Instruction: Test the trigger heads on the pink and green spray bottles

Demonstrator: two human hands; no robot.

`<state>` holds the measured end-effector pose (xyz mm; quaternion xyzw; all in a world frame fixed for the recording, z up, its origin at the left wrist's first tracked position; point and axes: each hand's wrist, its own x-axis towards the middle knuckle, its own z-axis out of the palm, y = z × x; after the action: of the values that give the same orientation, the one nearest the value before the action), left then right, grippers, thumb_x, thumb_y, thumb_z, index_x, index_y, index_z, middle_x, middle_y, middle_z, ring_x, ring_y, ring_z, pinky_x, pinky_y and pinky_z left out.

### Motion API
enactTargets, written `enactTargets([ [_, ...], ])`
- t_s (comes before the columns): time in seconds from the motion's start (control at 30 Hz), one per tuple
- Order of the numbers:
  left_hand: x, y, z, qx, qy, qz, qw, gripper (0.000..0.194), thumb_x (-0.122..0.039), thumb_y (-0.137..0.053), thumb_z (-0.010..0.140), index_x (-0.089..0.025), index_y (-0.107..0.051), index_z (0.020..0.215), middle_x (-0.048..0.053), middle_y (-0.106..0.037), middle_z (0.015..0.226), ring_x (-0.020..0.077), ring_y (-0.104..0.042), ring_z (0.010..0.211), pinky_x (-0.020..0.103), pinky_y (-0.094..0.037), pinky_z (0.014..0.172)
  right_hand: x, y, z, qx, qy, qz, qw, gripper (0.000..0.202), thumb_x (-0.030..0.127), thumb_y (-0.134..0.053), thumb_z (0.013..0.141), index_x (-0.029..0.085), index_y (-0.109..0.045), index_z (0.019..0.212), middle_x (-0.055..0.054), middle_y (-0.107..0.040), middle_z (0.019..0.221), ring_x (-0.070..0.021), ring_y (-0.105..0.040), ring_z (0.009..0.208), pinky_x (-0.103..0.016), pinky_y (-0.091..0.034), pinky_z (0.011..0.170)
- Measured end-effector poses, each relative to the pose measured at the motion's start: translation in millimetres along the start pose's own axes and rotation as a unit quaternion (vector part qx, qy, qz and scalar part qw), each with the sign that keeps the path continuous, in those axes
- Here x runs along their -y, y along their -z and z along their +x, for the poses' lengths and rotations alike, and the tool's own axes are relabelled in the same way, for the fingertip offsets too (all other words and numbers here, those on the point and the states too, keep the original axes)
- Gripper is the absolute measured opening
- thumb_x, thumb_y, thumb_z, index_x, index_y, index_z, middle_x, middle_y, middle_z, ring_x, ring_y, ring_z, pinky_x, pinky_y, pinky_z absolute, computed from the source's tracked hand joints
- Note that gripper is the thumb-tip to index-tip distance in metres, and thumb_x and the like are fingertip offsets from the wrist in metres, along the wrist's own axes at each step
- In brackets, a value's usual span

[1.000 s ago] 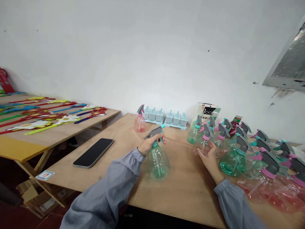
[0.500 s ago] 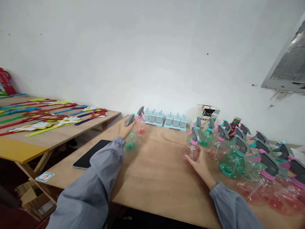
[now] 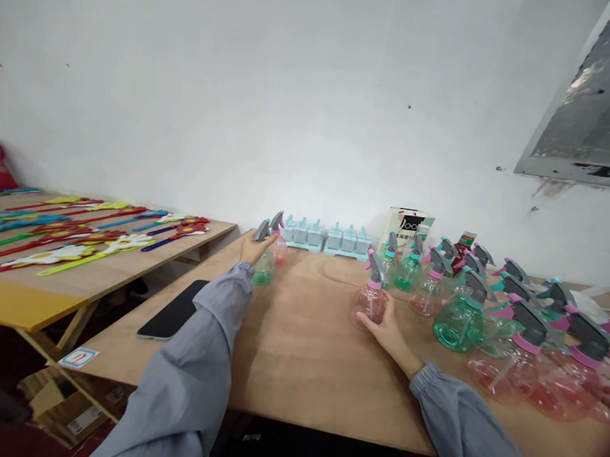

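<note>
My left hand (image 3: pixel 254 247) reaches to the back left of the wooden table and is closed round the neck of a green spray bottle (image 3: pixel 264 270), which stands upright. Right behind that one is a pink spray bottle (image 3: pixel 281 251) with a grey and pink trigger head. On the right, my right hand (image 3: pixel 387 328) grips another pink spray bottle (image 3: pixel 366 304) by its round body, thumb in front. Close beyond it stand several more bottles, among them a large green spray bottle (image 3: pixel 459 324) and a clear pink one (image 3: pixel 427 293).
Two light blue ice-pop mould sets (image 3: pixel 305 235) and a printed box (image 3: pixel 408 229) stand along the wall. A black phone or tablet (image 3: pixel 175 310) lies by my left forearm. A neighbouring table (image 3: pixel 98 274) on the left bears several colourful hand-shaped clappers (image 3: pixel 124 243).
My right hand has shifted the pink bottle a little left, away from the group. My left hand stays at the green bottle, its fingers now round the neck. The view turned slightly.
</note>
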<state>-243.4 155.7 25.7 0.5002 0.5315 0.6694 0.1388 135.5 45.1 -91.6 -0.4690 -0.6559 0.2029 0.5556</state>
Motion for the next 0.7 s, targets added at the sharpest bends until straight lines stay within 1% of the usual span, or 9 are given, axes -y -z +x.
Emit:
enactTargets([
  [0.07, 2.3, 5.1, -3.5, -0.005, -0.022, -0.018, 1.000, 0.055, -0.033, -0.086, 0.068, -0.015, -0.060, 0.113, 0.007, -0.068, 0.099, 0.0227, -0.064, 0.101, 0.037, -0.048, 0.095, 0.2, -1.6, -0.1, 0.001, 0.005, 0.000, 1.000, 0.094, 0.060, -0.077, 0.072, 0.023, -0.027, 0.142, -0.020, -0.048, 0.146, -0.0333, -0.051, 0.136, -0.059, -0.039, 0.114],
  [0.13, 4.6, 13.5, -11.3, -0.062, -0.066, -0.030, 0.995, 0.073, -0.040, -0.083, 0.074, -0.016, -0.046, 0.132, 0.012, -0.060, 0.124, 0.0264, -0.057, 0.121, 0.039, -0.044, 0.104, 1.8, -3.0, -0.5, 0.003, 0.008, 0.003, 1.000, 0.092, 0.059, -0.077, 0.072, 0.024, -0.028, 0.142, -0.018, -0.049, 0.145, -0.0326, -0.052, 0.135, -0.058, -0.040, 0.114],
  [0.23, 1.9, 24.8, -32.4, -0.171, -0.170, -0.029, 0.970, 0.074, -0.054, -0.067, 0.086, -0.013, -0.035, 0.138, 0.018, -0.040, 0.145, 0.0348, -0.041, 0.137, 0.045, -0.035, 0.113, 6.6, -6.0, -2.2, -0.007, 0.001, 0.000, 1.000, 0.090, 0.057, -0.079, 0.069, 0.024, -0.033, 0.140, -0.016, -0.052, 0.140, -0.0331, -0.054, 0.131, -0.057, -0.042, 0.112],
  [0.27, -2.3, 25.9, -42.1, -0.178, -0.198, -0.028, 0.964, 0.073, -0.057, -0.065, 0.086, -0.012, -0.037, 0.136, 0.019, -0.039, 0.145, 0.0363, -0.040, 0.137, 0.046, -0.035, 0.113, 8.7, -7.8, -3.2, -0.005, -0.003, 0.000, 1.000, 0.090, 0.057, -0.080, 0.068, 0.024, -0.035, 0.138, -0.016, -0.054, 0.138, -0.0333, -0.054, 0.130, -0.057, -0.042, 0.111],
  [0.33, -17.1, 21.2, -66.2, -0.112, -0.227, -0.035, 0.967, 0.071, -0.060, -0.071, 0.078, -0.014, -0.046, 0.126, 0.018, -0.048, 0.136, 0.0360, -0.047, 0.132, 0.046, -0.039, 0.109, 13.2, -13.6, -5.5, 0.007, -0.006, 0.001, 1.000, 0.087, 0.055, -0.082, 0.065, 0.024, -0.039, 0.135, -0.015, -0.055, 0.136, -0.0335, -0.056, 0.128, -0.057, -0.043, 0.110],
  [0.43, -49.3, -3.6, -111.2, 0.178, -0.205, -0.077, 0.959, 0.066, -0.051, -0.081, 0.070, -0.020, -0.054, 0.122, 0.014, -0.059, 0.127, 0.0337, -0.055, 0.126, 0.047, -0.040, 0.110, 20.2, -29.2, -9.8, 0.041, 0.005, 0.012, 0.999, 0.086, 0.052, -0.084, 0.064, 0.024, -0.040, 0.133, -0.014, -0.056, 0.135, -0.0331, -0.057, 0.127, -0.056, -0.045, 0.109],
  [0.5, -69.2, -27.2, -141.6, 0.308, -0.160, -0.109, 0.932, 0.084, -0.044, -0.089, 0.063, -0.022, -0.049, 0.134, 0.015, -0.054, 0.139, 0.0347, -0.051, 0.132, 0.049, -0.038, 0.113, 24.2, -42.1, -12.8, 0.061, 0.030, 0.017, 0.998, 0.089, 0.050, -0.085, 0.065, 0.025, -0.037, 0.136, -0.014, -0.054, 0.137, -0.0335, -0.055, 0.130, -0.056, -0.045, 0.109],
  [0.6, -86.1, -59.5, -173.4, 0.333, -0.080, -0.176, 0.923, 0.093, -0.039, -0.090, 0.062, -0.023, -0.043, 0.140, 0.013, -0.056, 0.131, 0.0321, -0.051, 0.131, 0.048, -0.037, 0.113, 28.5, -58.2, -17.4, 0.075, 0.074, -0.007, 0.994, 0.095, 0.054, -0.085, 0.066, 0.025, -0.035, 0.141, -0.015, -0.051, 0.139, -0.0362, -0.051, 0.133, -0.058, -0.042, 0.111],
  [0.7, -85.9, -76.0, -181.4, 0.301, -0.020, -0.196, 0.933, 0.077, -0.033, -0.085, 0.069, -0.023, -0.046, 0.134, 0.009, -0.059, 0.123, 0.0267, -0.057, 0.119, 0.044, -0.042, 0.108, 30.3, -63.4, -20.9, 0.088, 0.086, -0.041, 0.992, 0.100, 0.059, -0.085, 0.065, 0.023, -0.034, 0.143, -0.017, -0.052, 0.136, -0.0384, -0.053, 0.129, -0.060, -0.043, 0.109],
])
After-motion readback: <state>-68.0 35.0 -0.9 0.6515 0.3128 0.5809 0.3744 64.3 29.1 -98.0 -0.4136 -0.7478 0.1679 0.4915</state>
